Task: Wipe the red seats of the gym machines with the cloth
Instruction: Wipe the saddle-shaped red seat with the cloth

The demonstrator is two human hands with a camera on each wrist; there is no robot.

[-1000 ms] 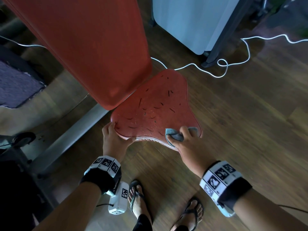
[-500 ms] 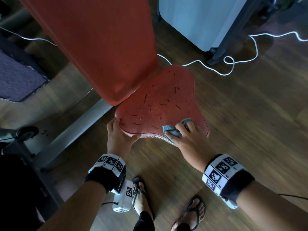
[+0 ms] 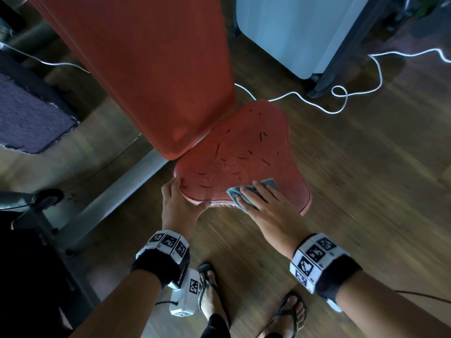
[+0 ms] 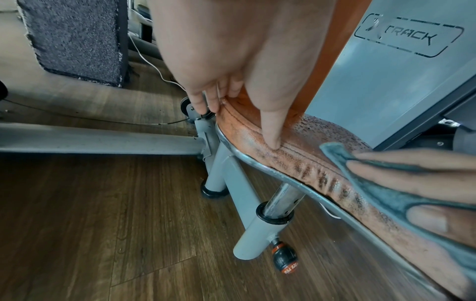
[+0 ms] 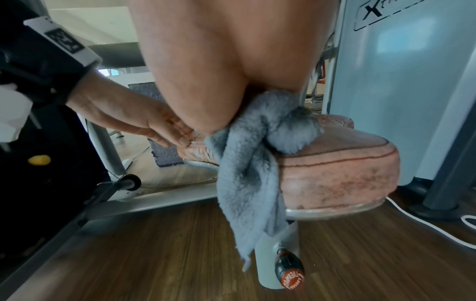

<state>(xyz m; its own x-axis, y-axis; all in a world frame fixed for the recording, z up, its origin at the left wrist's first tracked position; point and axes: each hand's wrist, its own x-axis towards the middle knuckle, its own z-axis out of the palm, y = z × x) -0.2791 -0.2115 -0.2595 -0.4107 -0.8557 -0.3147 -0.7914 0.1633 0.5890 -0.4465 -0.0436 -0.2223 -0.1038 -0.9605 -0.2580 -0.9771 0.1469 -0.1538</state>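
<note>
The cracked red seat [image 3: 244,154] sits below the tall red backrest [image 3: 151,69]. My left hand [image 3: 180,201] braces the seat's near left corner: fingers lie along the left side, and the thumb [image 4: 273,130] presses the front seam. My right hand [image 3: 266,206] lies flat on the grey cloth [image 3: 269,183], pressing it onto the seat by the front edge. In the right wrist view the cloth [image 5: 247,183] is bunched under my palm and hangs down the front of the seat [image 5: 335,169].
A white cable [image 3: 341,103] loops on the wood floor behind the seat, near a grey machine housing [image 3: 292,32]. A grey frame beam [image 3: 109,203] runs left. An adjustment knob [image 5: 291,272] sticks out under the seat. My sandalled feet [image 3: 210,296] stand just in front.
My right hand's fingers have spread flatter over the cloth and reached a little farther onto the seat. The left hand has stayed on the corner.
</note>
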